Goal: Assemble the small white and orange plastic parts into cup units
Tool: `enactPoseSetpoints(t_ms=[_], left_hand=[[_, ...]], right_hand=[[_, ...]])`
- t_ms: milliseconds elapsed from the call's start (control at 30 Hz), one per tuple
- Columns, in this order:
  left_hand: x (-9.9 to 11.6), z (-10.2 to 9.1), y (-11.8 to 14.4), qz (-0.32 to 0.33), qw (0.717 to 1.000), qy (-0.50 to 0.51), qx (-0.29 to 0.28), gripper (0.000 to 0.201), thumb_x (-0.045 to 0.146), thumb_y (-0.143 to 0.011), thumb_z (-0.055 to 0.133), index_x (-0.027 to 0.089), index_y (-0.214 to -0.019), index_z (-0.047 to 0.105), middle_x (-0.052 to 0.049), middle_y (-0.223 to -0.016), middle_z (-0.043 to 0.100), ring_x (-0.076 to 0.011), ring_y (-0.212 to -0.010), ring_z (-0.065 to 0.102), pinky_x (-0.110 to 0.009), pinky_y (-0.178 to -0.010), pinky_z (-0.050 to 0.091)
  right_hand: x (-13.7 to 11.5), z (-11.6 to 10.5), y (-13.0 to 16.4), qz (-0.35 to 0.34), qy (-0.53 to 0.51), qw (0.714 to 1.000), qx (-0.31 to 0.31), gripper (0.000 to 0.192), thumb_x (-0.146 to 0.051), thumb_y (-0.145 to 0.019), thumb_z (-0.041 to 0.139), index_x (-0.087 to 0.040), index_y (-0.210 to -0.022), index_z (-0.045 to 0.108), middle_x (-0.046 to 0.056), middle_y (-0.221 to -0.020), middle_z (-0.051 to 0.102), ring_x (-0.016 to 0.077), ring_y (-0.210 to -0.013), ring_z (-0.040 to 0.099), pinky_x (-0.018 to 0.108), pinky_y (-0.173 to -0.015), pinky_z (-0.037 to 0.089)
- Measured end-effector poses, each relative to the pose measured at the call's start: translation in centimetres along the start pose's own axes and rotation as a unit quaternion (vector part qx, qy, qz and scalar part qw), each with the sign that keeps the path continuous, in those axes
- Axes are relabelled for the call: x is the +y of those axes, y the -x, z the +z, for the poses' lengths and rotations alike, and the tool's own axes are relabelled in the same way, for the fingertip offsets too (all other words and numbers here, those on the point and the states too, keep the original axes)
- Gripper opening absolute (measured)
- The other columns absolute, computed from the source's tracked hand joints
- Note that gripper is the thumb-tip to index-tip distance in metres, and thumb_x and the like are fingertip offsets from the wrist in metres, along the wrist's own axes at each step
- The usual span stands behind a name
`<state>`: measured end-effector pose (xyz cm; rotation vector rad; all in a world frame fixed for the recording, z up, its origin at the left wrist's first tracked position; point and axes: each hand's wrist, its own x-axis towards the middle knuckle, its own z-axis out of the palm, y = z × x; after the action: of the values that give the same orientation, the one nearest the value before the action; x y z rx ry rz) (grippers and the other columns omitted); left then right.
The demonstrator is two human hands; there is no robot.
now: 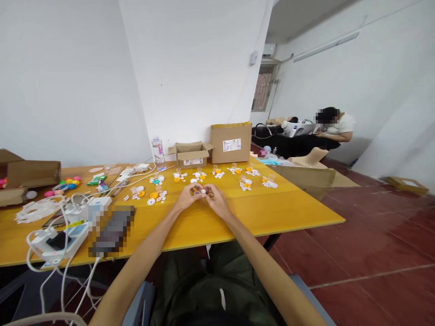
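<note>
Both hands meet at frame centre above the yellow wooden table [272,213]. The left hand [186,198] and right hand [216,200] are together, fingertips pinched on a small white round plastic part [203,191]; its exact shape is too small to tell. Just beyond the hands, clusters of white and orange plastic pieces [154,195] lie in rows. Two open brown cardboard boxes [231,142] stand at the far table edge. White cables and a power strip [57,242] occupy the lower left.
</note>
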<state>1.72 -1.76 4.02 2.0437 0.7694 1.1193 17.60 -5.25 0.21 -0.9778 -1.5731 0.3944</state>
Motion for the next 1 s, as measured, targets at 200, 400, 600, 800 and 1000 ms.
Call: enactPoseSetpoints(t_ms=[200, 400, 600, 800, 1000], left_hand=[[-0.22, 0.00, -0.09, 0.018, 1.000, 0.012, -0.002, 0.021, 0.041, -0.079, 0.072, 0.020, -0.082, 0.072, -0.002, -0.085, 0.072, -0.0178, -0.081, 0.063, -0.030, -0.080, 0.047], [-0.28, -0.10, -0.12, 0.016, 1.000, 0.014, 0.014, 0.021, 0.041, -0.081, 0.070, 0.020, -0.084, 0.072, -0.003, -0.087, 0.073, -0.0180, -0.084, 0.063, -0.030, -0.081, 0.047], [-0.37, -0.24, -0.16, 0.002, 0.999, 0.027, 0.019, 0.022, 0.041, -0.079, 0.072, 0.020, -0.085, 0.072, -0.003, -0.088, 0.073, -0.0173, -0.082, 0.062, -0.029, -0.078, 0.047], [-0.53, -0.27, -0.27, 0.008, 0.999, 0.034, 0.021, 0.022, 0.041, -0.078, 0.073, 0.020, -0.086, 0.071, -0.002, -0.086, 0.071, -0.0171, -0.080, 0.062, -0.029, -0.078, 0.048], [-0.44, -0.26, -0.28, 0.019, 0.998, 0.049, 0.017, 0.025, 0.043, -0.079, 0.073, 0.020, -0.086, 0.071, -0.003, -0.084, 0.071, -0.0174, -0.079, 0.063, -0.029, -0.077, 0.049]], right_hand=[[0.09, 0.06, -0.15, -0.018, -0.010, 1.000, -0.003, 0.011, -0.026, -0.085, 0.058, -0.025, -0.095, 0.062, 0.003, -0.091, 0.066, 0.0181, -0.083, 0.063, 0.030, -0.073, 0.056], [0.01, 0.04, -0.16, -0.021, -0.009, 1.000, -0.005, 0.013, -0.029, -0.086, 0.059, -0.025, -0.098, 0.063, 0.003, -0.094, 0.067, 0.0182, -0.083, 0.064, 0.030, -0.072, 0.055], [-0.05, -0.02, -0.28, -0.025, 0.006, 1.000, 0.004, 0.011, -0.032, -0.089, 0.056, -0.025, -0.091, 0.064, 0.003, -0.089, 0.068, 0.0189, -0.081, 0.064, 0.030, -0.070, 0.054], [-0.18, -0.15, -0.29, -0.042, 0.036, 0.998, 0.019, 0.017, -0.036, -0.092, 0.053, -0.025, -0.085, 0.065, 0.003, -0.086, 0.068, 0.0199, -0.082, 0.063, 0.032, -0.075, 0.053], [-0.34, -0.21, -0.28, -0.045, 0.042, 0.998, 0.023, 0.023, -0.040, -0.093, 0.053, -0.025, -0.083, 0.066, 0.004, -0.084, 0.067, 0.0202, -0.080, 0.063, 0.031, -0.071, 0.053]])
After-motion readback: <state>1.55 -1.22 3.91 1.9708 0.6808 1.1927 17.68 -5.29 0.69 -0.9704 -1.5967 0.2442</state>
